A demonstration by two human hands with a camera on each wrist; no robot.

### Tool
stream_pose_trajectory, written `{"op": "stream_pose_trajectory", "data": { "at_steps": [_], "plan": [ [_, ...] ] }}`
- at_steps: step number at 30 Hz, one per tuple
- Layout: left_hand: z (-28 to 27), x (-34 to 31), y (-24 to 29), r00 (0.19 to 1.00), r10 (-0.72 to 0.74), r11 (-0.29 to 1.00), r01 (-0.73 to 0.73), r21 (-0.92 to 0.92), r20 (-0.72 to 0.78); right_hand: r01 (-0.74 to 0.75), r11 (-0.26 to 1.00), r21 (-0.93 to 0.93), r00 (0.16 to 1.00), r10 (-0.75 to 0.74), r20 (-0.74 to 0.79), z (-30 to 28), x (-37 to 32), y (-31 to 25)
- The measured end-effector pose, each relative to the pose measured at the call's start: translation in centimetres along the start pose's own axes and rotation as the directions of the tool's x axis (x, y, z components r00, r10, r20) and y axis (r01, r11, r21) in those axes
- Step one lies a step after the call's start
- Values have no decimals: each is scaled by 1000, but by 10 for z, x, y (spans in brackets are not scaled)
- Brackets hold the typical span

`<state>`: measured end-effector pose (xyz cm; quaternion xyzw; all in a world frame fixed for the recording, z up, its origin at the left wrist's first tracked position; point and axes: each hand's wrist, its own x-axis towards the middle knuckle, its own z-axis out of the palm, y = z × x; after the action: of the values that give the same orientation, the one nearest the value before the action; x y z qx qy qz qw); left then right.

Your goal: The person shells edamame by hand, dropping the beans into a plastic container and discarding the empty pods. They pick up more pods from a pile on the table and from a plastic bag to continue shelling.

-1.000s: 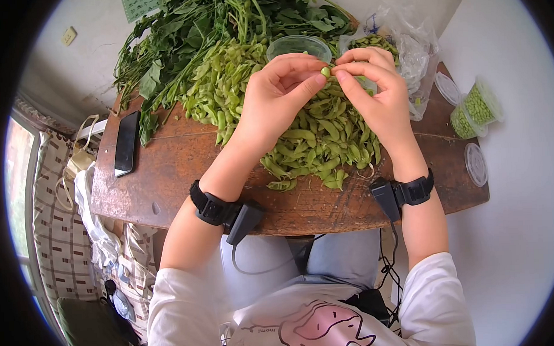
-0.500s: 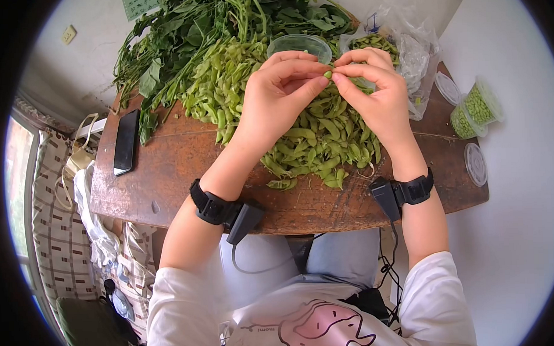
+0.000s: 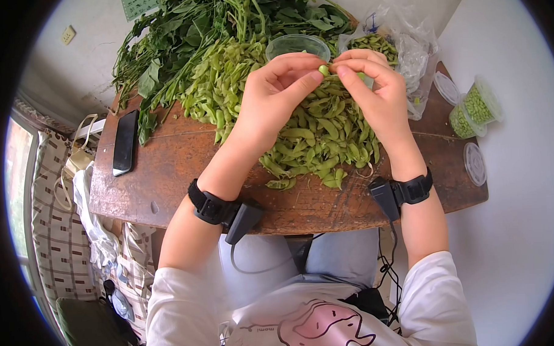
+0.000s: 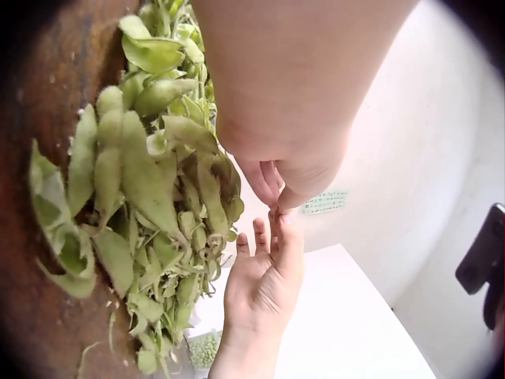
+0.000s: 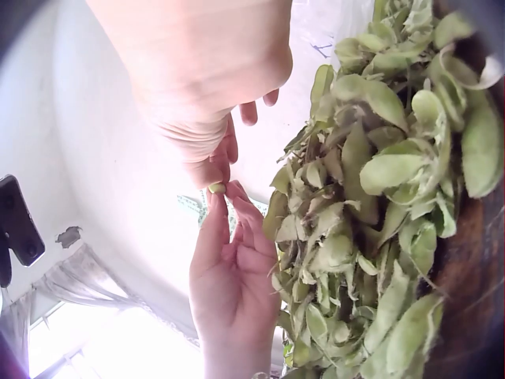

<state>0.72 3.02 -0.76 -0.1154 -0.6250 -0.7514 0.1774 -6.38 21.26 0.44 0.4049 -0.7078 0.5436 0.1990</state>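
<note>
The left hand [image 3: 274, 97] and right hand [image 3: 375, 96] meet fingertip to fingertip, both pinching one small green pod [image 3: 325, 69] held up over the heap of pods [image 3: 321, 138] on the bench [image 3: 167, 167], probably so scraps fall there.

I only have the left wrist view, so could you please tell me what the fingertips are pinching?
Observer: The left hand and the right hand both pinch a small green piece, a bean or pod tip, above the pod pile.
Operator: Thank you. What lies beyond the pile?
Observer: Leafy stalks are heaped at the far side of the table.
Operator: Is anything at the left?
Observer: A black phone lies near the table's left edge.
</note>
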Motion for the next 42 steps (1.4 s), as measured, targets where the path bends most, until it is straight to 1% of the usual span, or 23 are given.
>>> {"op": "stream_pose_trajectory", "data": {
  "at_steps": [1, 4, 6, 7, 9, 11, 13, 14, 16, 18, 21, 23, 25, 27, 31, 34, 39, 42],
  "plan": [
    [-1, 0, 0, 999, -45, 998, 45, -53, -7, 0, 1000, -1, 1000, 0, 0, 0, 0, 0],
    [-3, 2, 0, 999, -44, 996, 42, -75, -21, 18, 999, -31, 1000, -18, -2, -1, 2, -2],
    [-2, 1, 1, 999, -44, 996, 42, -79, -19, 70, 992, -103, 998, -69, 10, 1, 1, -5],
    [-2, 1, 1, 999, -43, 996, 41, -83, -18, 70, 992, -104, 998, -69, 10, 1, 1, -5],
    [-2, 1, 1, 998, -56, 997, 56, -56, -14, 150, 971, -185, 989, -150, 14, 1, 0, -5],
    [-2, 1, 0, 997, -70, 997, 70, -29, -13, 172, 965, -198, 985, -173, 14, 1, 1, -4],
    [-2, 1, -2, 1000, -9, 996, 10, 93, -8, 194, 958, -210, 981, -196, 15, 1, 1, -3],
    [-2, 1, -1, 1000, -9, 996, 10, 93, -9, 206, 952, -228, 978, -209, 10, 1, 1, -3],
    [-2, 1, 0, 992, 123, 964, -124, 234, 20, 216, 944, -247, 975, -222, 5, 2, 1, -3],
    [0, 0, 1, 992, 126, 966, -126, 228, 15, 234, 932, -275, 968, -249, -18, 2, 1, -3],
    [-1, 1, 0, 991, 131, 964, -130, 230, 11, 267, 921, -282, 961, -278, 3, 1, 1, -4],
    [-2, 2, -1, 991, 132, 962, -130, 239, 12, 257, 929, -266, 964, -265, 3, 2, 2, -4],
    [-2, 1, -1, 991, 132, 970, -129, 207, 2, 247, 936, -250, 967, -254, 4, 2, 1, -5],
    [0, 1, 0, 991, 132, 972, -128, 195, -6, 234, 937, -258, 968, -249, -25, 2, 2, -7],
    [-1, 1, -1, 990, 139, 975, -133, 179, -17, 242, 941, -236, 967, -253, -16, 1, 3, -11],
    [-1, 1, -1, 987, 161, 965, -157, 211, -4, 260, 933, -248, 963, -270, -4, 1, 2, -8],
    [-1, 1, -1, 988, 157, 964, -155, 214, 5, 281, 924, -260, 957, -291, 2, 0, 1, -6],
    [-1, 1, 0, 989, 148, 965, -149, 216, 20, 270, 929, -253, 960, -280, -5, 0, 1, -7]
  ]
}}
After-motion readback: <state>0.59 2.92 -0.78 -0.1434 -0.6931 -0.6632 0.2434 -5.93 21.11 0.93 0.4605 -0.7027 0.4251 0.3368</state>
